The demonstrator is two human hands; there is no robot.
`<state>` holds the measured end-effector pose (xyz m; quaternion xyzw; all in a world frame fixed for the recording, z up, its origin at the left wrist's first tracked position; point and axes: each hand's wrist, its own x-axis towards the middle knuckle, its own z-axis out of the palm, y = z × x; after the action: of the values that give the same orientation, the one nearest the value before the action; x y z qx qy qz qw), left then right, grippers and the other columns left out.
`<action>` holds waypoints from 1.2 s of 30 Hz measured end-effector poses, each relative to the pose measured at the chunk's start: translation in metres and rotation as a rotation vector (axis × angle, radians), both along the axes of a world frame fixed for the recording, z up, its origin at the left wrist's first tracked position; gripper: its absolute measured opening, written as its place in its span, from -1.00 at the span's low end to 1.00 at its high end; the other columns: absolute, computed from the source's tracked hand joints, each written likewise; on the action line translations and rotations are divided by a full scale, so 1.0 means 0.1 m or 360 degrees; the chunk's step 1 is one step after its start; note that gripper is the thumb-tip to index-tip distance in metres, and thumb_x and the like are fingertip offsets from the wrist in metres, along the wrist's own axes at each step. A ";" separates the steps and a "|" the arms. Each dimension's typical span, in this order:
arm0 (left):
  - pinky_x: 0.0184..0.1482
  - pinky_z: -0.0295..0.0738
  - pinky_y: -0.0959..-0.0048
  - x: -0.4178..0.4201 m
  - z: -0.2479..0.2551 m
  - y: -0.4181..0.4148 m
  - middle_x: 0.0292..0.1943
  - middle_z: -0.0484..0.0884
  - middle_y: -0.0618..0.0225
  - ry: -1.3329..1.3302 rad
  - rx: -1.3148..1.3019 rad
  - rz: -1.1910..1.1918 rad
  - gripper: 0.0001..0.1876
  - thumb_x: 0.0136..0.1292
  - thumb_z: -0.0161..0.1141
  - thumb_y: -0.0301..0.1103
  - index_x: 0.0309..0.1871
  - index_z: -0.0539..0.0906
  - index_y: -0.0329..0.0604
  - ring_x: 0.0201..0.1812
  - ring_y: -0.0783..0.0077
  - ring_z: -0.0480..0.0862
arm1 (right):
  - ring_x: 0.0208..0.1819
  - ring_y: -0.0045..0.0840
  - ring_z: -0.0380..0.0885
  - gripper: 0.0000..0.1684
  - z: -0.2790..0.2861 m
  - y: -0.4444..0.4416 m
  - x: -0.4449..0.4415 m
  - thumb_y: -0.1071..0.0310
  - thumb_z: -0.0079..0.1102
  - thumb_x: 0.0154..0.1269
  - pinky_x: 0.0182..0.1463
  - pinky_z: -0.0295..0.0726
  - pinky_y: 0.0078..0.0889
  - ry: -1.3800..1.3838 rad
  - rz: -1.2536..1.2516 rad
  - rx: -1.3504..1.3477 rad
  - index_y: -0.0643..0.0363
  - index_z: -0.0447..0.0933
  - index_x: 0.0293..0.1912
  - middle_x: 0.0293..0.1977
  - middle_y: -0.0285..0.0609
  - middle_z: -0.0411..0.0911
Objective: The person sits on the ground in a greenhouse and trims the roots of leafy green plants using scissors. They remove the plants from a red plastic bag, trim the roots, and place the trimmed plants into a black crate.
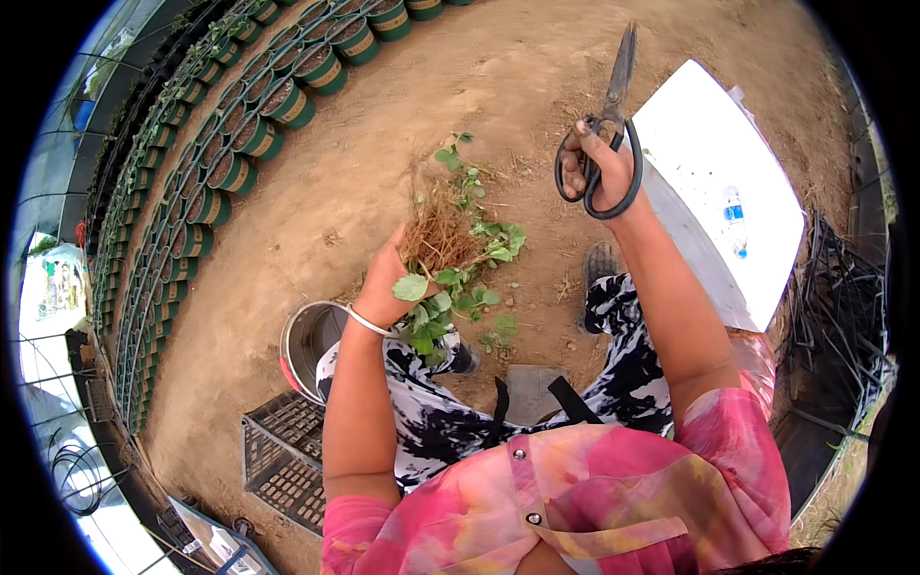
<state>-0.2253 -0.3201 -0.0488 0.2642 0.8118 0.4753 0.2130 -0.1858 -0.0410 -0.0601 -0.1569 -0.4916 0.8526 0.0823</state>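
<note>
My left hand (pixel 392 277) grips a bunch of leafy green seedlings (pixel 431 316), which look like strawberry plants. Their brown bare roots (pixel 442 237) stick up above the hand, and thin runners with leaves trail to the right. In my right hand (pixel 600 162) is a pair of large scissors (pixel 617 108) with black loop handles. Its blades point up and away from me, nearly together, well apart from the plants. Some cut leaves (pixel 501 332) and dry bits lie on the soil between my feet.
A metal bucket (pixel 310 338) stands by my left knee, with a black plastic crate (pixel 284 460) behind it. On the right are a white board-like surface (pixel 719 165) bearing a plastic bottle (pixel 734 221) and a dark tangle of tubing (pixel 837 309). Rows of green pots (pixel 287 104) curve along the left.
</note>
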 end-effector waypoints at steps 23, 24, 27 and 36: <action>-0.10 0.43 0.50 -0.02 -0.06 -0.06 -0.13 0.54 0.36 -0.0892 0.0361 -0.0127 -0.39 -0.22 0.35 -0.65 0.02 0.42 -0.31 -0.15 0.55 0.52 | -0.28 -0.04 0.40 -0.53 -0.14 -0.24 0.56 0.04 0.04 0.06 -0.24 0.34 -0.15 -0.0307 0.1411 0.1727 0.31 0.34 -0.29 -0.39 0.15 0.42; -0.08 0.42 0.50 -0.05 -0.11 -0.10 -0.12 0.54 0.36 -0.0849 0.0243 -0.0183 -0.39 -0.22 0.35 -0.65 0.03 0.42 -0.30 -0.14 0.55 0.51 | -0.28 -0.04 0.40 -0.54 -0.12 -0.24 0.54 0.04 0.03 0.06 -0.24 0.34 -0.15 -0.0267 0.1434 0.1734 0.31 0.34 -0.29 -0.39 0.14 0.42; -0.04 0.39 0.51 -0.08 -0.21 -0.15 -0.09 0.52 0.37 -0.0859 0.0056 -0.0279 -0.37 -0.21 0.33 -0.64 0.05 0.40 -0.29 -0.11 0.57 0.48 | -0.30 -0.06 0.40 -0.54 -0.25 -0.23 0.53 0.04 0.03 0.07 -0.24 0.33 -0.16 -0.0146 0.1465 0.1569 0.31 0.35 -0.29 -0.41 0.12 0.42; 0.07 0.26 0.58 0.01 -0.04 0.01 0.02 0.46 0.32 -0.1231 0.0103 -0.0430 -0.20 -0.23 0.30 -0.59 0.19 0.20 -0.40 -0.01 0.57 0.39 | -0.31 -0.13 0.41 -0.51 -0.22 -0.18 0.44 0.02 0.03 0.05 -0.22 0.33 -0.19 -0.0143 0.1523 0.1434 0.32 0.37 -0.29 -0.43 0.11 0.41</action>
<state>-0.2246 -0.3189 -0.0527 0.1768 0.6145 0.5327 0.5544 -0.1414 -0.0588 -0.0819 0.0934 -0.8188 0.4985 -0.2689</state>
